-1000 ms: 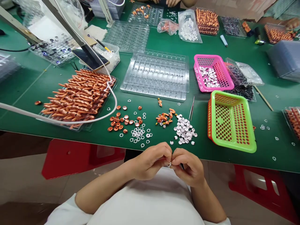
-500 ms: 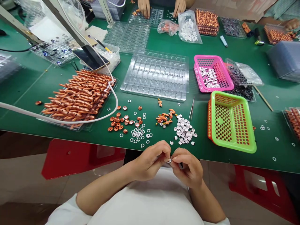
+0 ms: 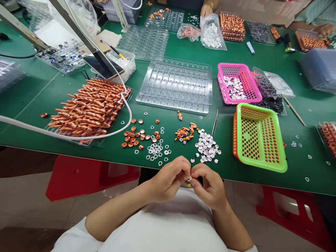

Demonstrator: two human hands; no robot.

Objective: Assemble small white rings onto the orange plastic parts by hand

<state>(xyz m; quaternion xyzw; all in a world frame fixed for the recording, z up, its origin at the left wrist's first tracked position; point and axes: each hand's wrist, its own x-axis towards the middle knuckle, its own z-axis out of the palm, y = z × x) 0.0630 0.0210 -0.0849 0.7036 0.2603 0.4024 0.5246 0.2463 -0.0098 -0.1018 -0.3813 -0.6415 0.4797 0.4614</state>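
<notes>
My left hand (image 3: 170,178) and my right hand (image 3: 210,185) meet just below the near edge of the green table (image 3: 183,164), above my lap. Both are closed in a pinch on one tiny white part (image 3: 189,179) held between their fingertips. Just beyond them on the table lie small heaps: white round caps (image 3: 207,147), white rings (image 3: 156,150), orange caps (image 3: 135,136) and mixed orange bits (image 3: 183,133). Thin tweezers (image 3: 214,122) lie beside the white caps.
A tray piled with orange pieces (image 3: 89,108) sits left, crossed by a white cable (image 3: 65,134). A clear blister tray (image 3: 175,84) is centre back, with a pink basket (image 3: 237,84) and a green basket (image 3: 258,136) on the right. Another person's hand (image 3: 206,8) works at the far edge.
My hands have shifted slightly up and left, still pinching the small part. The other person's two hands at the far edge have drawn back to one.
</notes>
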